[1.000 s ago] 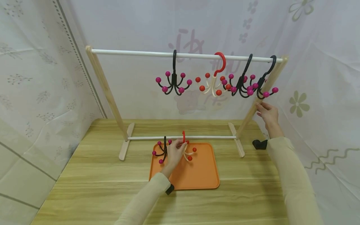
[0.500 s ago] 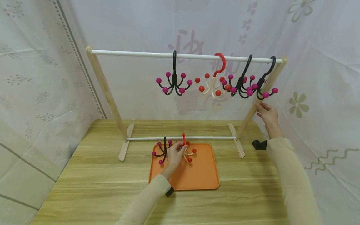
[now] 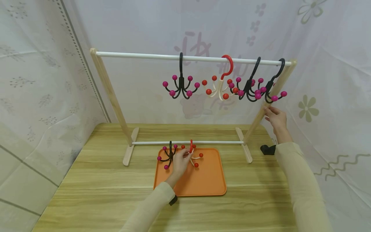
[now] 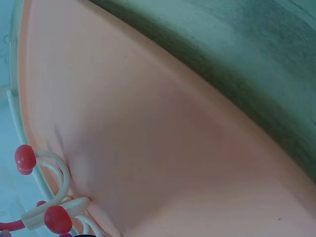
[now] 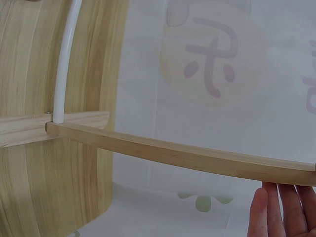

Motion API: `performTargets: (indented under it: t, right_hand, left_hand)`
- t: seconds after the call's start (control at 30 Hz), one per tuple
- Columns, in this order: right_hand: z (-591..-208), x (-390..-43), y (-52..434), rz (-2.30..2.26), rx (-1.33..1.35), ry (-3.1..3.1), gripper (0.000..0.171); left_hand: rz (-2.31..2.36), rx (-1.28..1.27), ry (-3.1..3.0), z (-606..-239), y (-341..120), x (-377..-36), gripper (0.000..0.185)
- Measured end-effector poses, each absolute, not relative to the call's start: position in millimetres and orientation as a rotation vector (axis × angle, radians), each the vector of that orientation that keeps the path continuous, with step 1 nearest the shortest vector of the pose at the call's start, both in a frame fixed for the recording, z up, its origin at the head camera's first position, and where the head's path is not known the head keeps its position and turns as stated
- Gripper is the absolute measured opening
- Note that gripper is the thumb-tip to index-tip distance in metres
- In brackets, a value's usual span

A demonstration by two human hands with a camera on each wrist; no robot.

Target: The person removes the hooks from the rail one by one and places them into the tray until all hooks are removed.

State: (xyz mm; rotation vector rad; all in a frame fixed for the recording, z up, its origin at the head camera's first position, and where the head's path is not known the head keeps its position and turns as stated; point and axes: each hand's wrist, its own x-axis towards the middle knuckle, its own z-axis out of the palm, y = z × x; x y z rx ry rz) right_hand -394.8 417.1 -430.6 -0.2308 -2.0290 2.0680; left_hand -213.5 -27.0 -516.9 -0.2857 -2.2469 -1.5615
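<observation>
A wooden rack with a white top rod (image 3: 145,55) stands on the table. Two black hooks with magenta balls (image 3: 181,86) (image 3: 249,88), a third black one (image 3: 272,88) and a red-and-cream hook (image 3: 221,85) hang from the rod. My left hand (image 3: 187,155) pinches another red-and-cream hook (image 3: 192,149) (image 4: 54,207), upright on the orange tray (image 3: 203,180) (image 4: 163,138). A black hook (image 3: 168,155) lies on the tray just left of that hand. My right hand (image 3: 272,114) rests with straight fingers (image 5: 279,212) against the rack's right wooden leg (image 3: 258,117) (image 5: 187,155).
A small black object (image 3: 268,149) lies on the table right of the rack's right foot. The rack's low white crossbar (image 3: 214,142) (image 5: 66,59) runs just behind the tray. Patterned cloth hangs behind and on both sides. The table's front edge is near me.
My left hand has nudged the red-and-cream hook slightly to the right on the tray. The right hand stays on the rack's leg.
</observation>
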Motion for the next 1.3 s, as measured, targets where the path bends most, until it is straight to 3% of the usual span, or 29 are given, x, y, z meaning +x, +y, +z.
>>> performTargets:
  t: [0.07,0.17,0.27,0.37,0.47,0.7,0.77,0.93,1.03,1.3]
  right_hand:
    - [-437.8,-401.6,424.8,2.09,-0.204,-2.011,0.037]
    - [-408.1,-370.3,394.3,1.971,-0.252,-2.086,0.045]
    - [-357.5,-317.1,345.8,1.912,-0.317,-2.15,0.055]
    - [-336.7,-295.7,325.3,1.912,-0.343,-2.149,0.058]
    - [-345.4,-306.5,333.2,1.871,-0.376,-2.179,0.059]
    - [-434.2,-400.7,424.5,2.11,-0.234,-2.02,0.037]
    - [-433.3,-397.2,422.7,2.051,-0.233,-2.052,0.04]
    - [-354.1,-315.2,343.0,1.885,-0.368,-2.193,0.056]
    - [-327.8,-288.5,317.0,1.895,-0.397,-2.198,0.056]
    - [-346.1,-302.7,330.5,1.795,-0.365,-2.216,0.063]
  left_hand:
    - [-1.544,-0.297,-2.252,-516.6,-27.1,-213.1,0.018]
    - [-1.549,-0.299,-2.241,-514.3,-27.0,-212.5,0.023]
    - [-1.536,-0.301,-2.216,-506.8,-27.3,-211.5,0.029]
    - [-1.497,-0.296,-2.178,-493.5,-29.9,-211.5,0.032]
    - [-1.513,-0.307,-2.119,-478.7,-35.6,-212.8,0.032]
    - [-1.589,-0.375,-1.951,-439.8,-57.3,-214.8,0.026]
    - [-1.591,-0.378,-1.919,-421.7,-64.9,-211.6,0.025]
    - [-1.562,-0.354,-1.898,-374.2,-89.5,-206.0,0.024]
    - [-1.539,-0.296,-1.934,-355.2,-108.4,-209.2,0.027]
    - [-1.363,-0.191,-2.014,-338.1,-170.3,-242.5,0.037]
